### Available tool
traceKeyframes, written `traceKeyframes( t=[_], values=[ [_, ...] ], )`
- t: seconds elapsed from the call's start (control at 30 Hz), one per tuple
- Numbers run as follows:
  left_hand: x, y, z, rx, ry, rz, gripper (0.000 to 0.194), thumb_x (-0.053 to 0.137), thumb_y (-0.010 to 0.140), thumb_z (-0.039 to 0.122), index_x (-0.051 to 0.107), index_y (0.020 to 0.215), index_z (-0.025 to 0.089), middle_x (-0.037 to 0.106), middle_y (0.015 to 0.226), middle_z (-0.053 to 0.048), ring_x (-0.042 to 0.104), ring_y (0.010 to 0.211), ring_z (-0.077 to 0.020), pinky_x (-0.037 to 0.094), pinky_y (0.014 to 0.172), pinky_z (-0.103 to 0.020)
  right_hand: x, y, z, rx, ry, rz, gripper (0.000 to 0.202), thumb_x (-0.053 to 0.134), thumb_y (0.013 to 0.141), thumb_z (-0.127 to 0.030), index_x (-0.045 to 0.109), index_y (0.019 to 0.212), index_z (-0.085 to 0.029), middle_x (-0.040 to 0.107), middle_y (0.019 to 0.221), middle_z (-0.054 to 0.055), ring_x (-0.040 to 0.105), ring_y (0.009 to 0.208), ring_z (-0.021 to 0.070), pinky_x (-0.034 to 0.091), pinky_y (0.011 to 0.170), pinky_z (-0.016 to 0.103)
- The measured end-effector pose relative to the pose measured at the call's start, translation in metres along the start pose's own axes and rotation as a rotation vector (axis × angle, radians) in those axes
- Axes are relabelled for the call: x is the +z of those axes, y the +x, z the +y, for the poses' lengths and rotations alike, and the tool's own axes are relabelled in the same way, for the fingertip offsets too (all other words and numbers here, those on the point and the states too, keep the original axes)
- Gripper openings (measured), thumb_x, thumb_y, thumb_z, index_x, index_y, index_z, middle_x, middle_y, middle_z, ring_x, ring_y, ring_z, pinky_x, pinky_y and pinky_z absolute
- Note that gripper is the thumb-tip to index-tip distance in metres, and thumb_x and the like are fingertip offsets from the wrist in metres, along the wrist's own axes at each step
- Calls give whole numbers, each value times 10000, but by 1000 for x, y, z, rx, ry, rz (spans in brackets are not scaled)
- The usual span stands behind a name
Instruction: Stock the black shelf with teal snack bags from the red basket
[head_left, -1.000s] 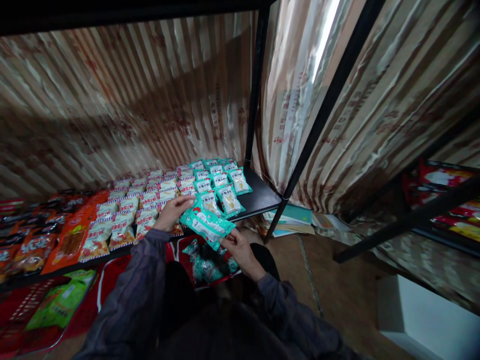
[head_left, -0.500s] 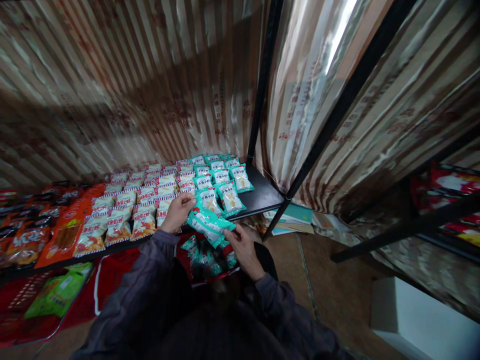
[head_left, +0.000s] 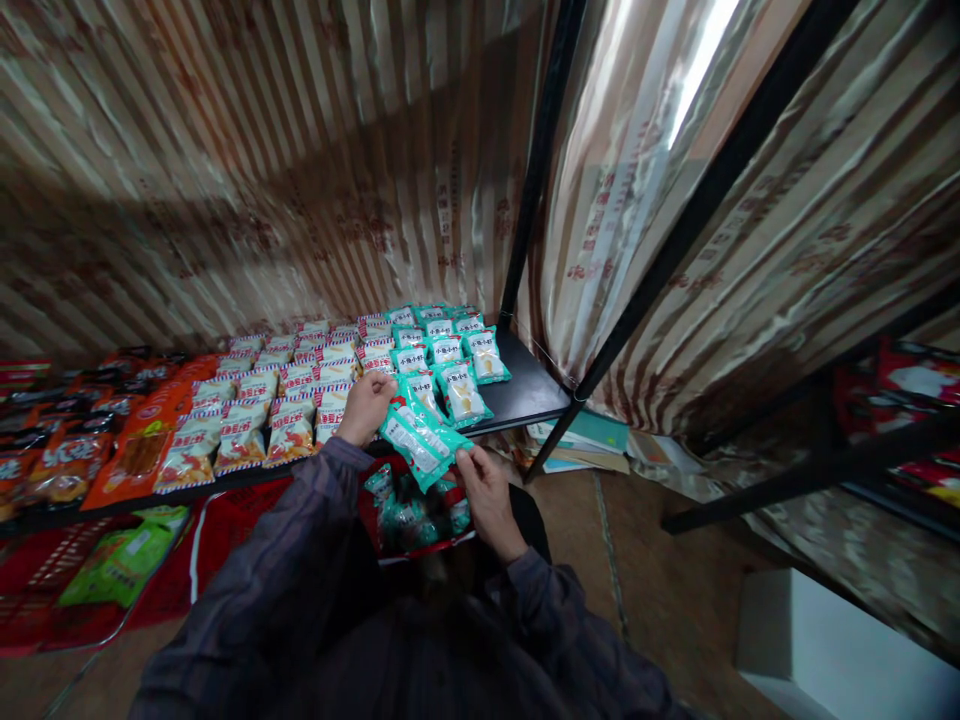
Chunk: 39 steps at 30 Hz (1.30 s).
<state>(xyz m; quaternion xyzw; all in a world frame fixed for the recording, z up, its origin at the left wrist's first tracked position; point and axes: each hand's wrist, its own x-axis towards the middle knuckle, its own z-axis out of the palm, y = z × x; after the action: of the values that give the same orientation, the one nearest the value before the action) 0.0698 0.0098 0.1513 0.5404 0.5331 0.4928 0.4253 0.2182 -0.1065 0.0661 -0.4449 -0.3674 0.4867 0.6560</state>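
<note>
A teal snack bag (head_left: pixel 421 447) is stretched between my two hands, its printed back facing up. My left hand (head_left: pixel 367 408) pinches its upper left end. At the lower right end, my right hand (head_left: pixel 489 500) grips it between thumb and fingers. Just beyond it, rows of teal snack bags (head_left: pixel 462 391) with white panels lie on the black shelf (head_left: pixel 529 385). White snack bags with striped edges (head_left: pixel 291 428) lie in rows to the left of these. Below the held bag, a red basket (head_left: pixel 431 550) contains several more teal bags (head_left: pixel 405 520).
Orange snack bags (head_left: pixel 139 440) fill the shelf further left. Under it is another red basket (head_left: pixel 37 620) with a green bag (head_left: pixel 120 565). Black shelf posts (head_left: pixel 626 340) rise at the right, near papers (head_left: pixel 581 440) on the floor. A white box (head_left: pixel 847 640) stands at lower right.
The held bag has turned so its printed back shows more, and it is flatter between my hands. The view has shifted slightly, moving the shelf a little to the right.
</note>
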Motion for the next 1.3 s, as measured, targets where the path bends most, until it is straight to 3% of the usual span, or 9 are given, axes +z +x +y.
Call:
traceKeyframes(
  t=[0.23, 0.43, 0.87, 1.0, 1.17, 1.3],
  values=[
    [9, 17, 3, 60, 162, -66, 82, 632, 595, 229, 569, 568, 184, 550, 526, 30, 516, 554, -133, 376, 565, -241, -6, 4, -1, 106, 160, 11, 332, 736, 660, -463, 546, 637, -192, 574, 633, -32, 559, 612, 112, 563, 622, 286],
    [19, 24, 0, 93, 271, -80, 65, 604, 613, 220, 592, 561, 183, 592, 578, 7, 536, 597, -144, 379, 583, -247, -10, 2, -3, 144, 177, -6, 331, 755, 654, -429, 621, 844, -194, 680, 795, 3, 639, 707, 146, 569, 675, 314],
    [25, 25, 11, 56, 189, -165, 45, 633, 592, 206, 598, 593, 179, 584, 570, 16, 541, 565, -136, 405, 579, -252, -12, 7, -1, 180, 332, 62, 255, 777, 622, -337, 656, 802, -202, 716, 813, 9, 664, 735, 172, 555, 734, 348],
    [23, 21, 11, 199, 308, -137, 44, 614, 670, 232, 620, 693, 195, 628, 674, -5, 578, 660, -167, 439, 678, -291, -10, 7, -2, 165, 352, 110, 231, 781, 613, -321, 636, 751, -205, 707, 794, -2, 652, 731, 159, 552, 734, 329],
    [22, -5, 14, 505, 442, 38, 138, 545, 782, 248, 622, 892, 217, 629, 1018, -63, 556, 1006, -223, 390, 934, -364, -6, 9, -8, 91, 325, 142, 263, 769, 625, -349, 587, 761, -217, 693, 795, -14, 641, 714, 149, 540, 738, 325],
    [22, -32, 13, 549, 471, 113, 140, 523, 804, 248, 639, 865, 201, 576, 1116, -102, 494, 1123, -248, 343, 1006, -393, -8, 13, -8, -25, 219, 186, 235, 736, 662, -362, 581, 765, -218, 658, 726, -33, 603, 662, 125, 518, 695, 280]
  ],
)
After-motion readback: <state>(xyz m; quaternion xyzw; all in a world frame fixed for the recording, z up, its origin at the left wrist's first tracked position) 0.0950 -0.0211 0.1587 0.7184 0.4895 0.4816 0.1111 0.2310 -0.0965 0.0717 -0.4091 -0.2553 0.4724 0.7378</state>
